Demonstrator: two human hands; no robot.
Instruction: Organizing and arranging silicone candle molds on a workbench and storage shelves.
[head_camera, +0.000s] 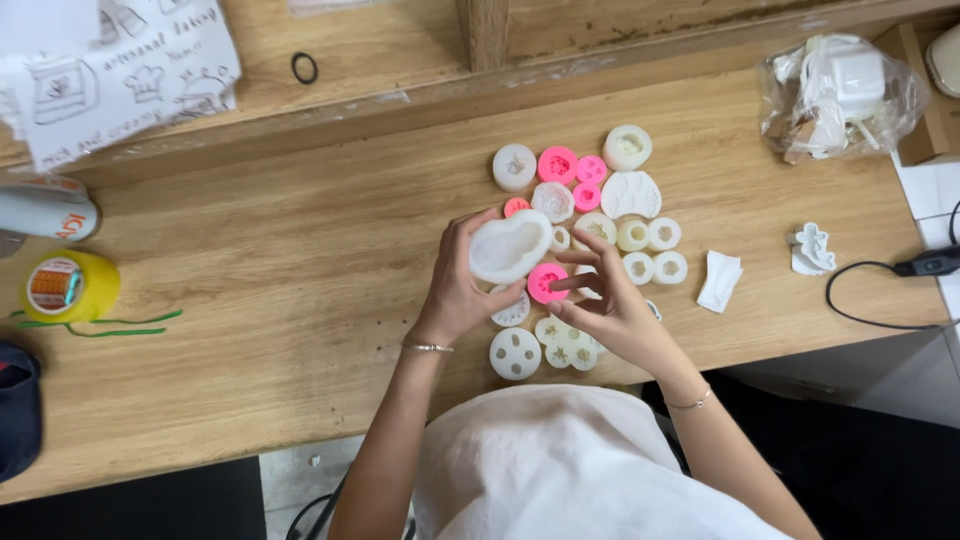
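The left hand (455, 285) has its fingers closed around a white, lumpy oval silicone mould (508, 247); the right hand (610, 305) has its fingers pinching a small round pink silicone mould (543, 283) above the wooden worktop (300, 250).

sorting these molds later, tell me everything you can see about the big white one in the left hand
The big white mold is a rounded, lobed, somewhat heart-like piece, matte and soft-looking like silicone. It is the largest of the molds. The left hand holds it tilted above the wooden table, thumb on its left edge and fingers underneath. Its lower right edge sits beside a small pink mold that the right hand pinches. Its cavity detail cannot be made out.
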